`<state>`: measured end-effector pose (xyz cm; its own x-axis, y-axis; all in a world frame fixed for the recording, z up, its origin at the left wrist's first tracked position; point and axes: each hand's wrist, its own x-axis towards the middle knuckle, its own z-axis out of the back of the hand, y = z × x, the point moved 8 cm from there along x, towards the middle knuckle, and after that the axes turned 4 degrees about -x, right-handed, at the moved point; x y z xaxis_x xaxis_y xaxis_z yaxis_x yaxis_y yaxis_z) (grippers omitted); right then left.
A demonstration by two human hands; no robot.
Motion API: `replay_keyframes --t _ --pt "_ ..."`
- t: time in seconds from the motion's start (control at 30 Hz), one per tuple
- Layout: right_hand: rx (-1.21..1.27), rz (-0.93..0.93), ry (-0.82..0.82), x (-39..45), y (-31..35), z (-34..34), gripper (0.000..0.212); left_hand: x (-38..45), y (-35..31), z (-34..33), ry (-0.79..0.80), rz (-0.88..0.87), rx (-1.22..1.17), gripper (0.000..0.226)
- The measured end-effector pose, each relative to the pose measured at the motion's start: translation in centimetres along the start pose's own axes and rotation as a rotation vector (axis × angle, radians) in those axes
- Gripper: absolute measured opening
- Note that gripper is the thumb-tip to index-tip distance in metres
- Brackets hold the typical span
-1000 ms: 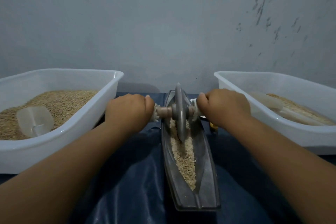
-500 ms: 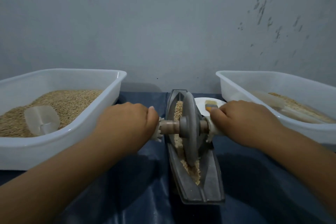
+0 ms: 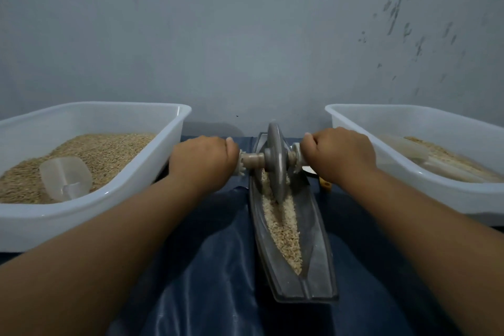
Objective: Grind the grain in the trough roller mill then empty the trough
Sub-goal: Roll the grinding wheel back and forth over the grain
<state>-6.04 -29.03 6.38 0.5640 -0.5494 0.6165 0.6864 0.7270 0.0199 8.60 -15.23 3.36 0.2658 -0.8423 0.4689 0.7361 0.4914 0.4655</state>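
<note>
From the head camera, the narrow metal trough (image 3: 313, 248) lies lengthwise on a dark blue cloth (image 3: 218, 281), between two white plastic tubs. The roller wheel (image 3: 275, 163) stands upright in the trough's far half, its rim down in the grain (image 3: 285, 229) that fills the channel. The left hand (image 3: 203, 162) is clenched around the axle handle (image 3: 252, 160) on the wheel's left side; the right hand (image 3: 339, 155) is clenched around the handle end on the wheel's right side. The left tub (image 3: 114, 199) holds whole grain and a clear scoop (image 3: 65, 177). The right tub (image 3: 425, 188) holds a thinner layer of grain.
</note>
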Motion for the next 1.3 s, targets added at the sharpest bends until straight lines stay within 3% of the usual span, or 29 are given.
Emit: replay_keyframes --t 0.1,0.23,0.53,0.67,0.8,0.9,1.0,1.2,1.3 --pt "0.010 -0.010 0.010 0.4 0.0 -0.3 0.048 1.0 0.5 -0.1 0.027 0.028 -0.015 0.035" --pt "0.001 0.034 0.089 -1.2 -0.1 0.2 0.048 -0.8 -0.4 0.5 0.043 -0.075 -0.028 0.046" --pt "0.028 0.069 0.481 -6.3 -1.4 1.6 0.044 -5.1 -1.5 5.0 0.030 -0.216 -0.017 0.050" --pt "0.001 0.039 0.357 -5.8 -1.5 1.4 0.046 -4.2 -1.3 4.1 0.025 -0.189 0.040 0.047" --pt "0.070 -0.047 0.214 -2.8 -1.2 -0.4 0.025 -1.5 -1.0 2.3 0.028 -0.109 0.082 0.051" --pt "0.096 -0.082 0.125 -1.1 -1.4 -1.0 0.049 0.5 -0.5 1.3 0.028 -0.059 0.100 0.053" --pt "0.001 -0.007 -0.024 -1.1 -0.4 -0.4 0.053 1.0 -0.2 0.2 0.049 -0.038 0.080 0.052" --pt "-0.079 0.121 0.155 -3.8 0.4 1.3 0.039 -2.4 -0.9 2.0 0.080 -0.121 -0.011 0.055" --pt "-0.005 0.106 0.256 -5.8 -0.5 2.8 0.044 -5.2 -1.4 4.8 -0.002 -0.219 -0.058 0.061"
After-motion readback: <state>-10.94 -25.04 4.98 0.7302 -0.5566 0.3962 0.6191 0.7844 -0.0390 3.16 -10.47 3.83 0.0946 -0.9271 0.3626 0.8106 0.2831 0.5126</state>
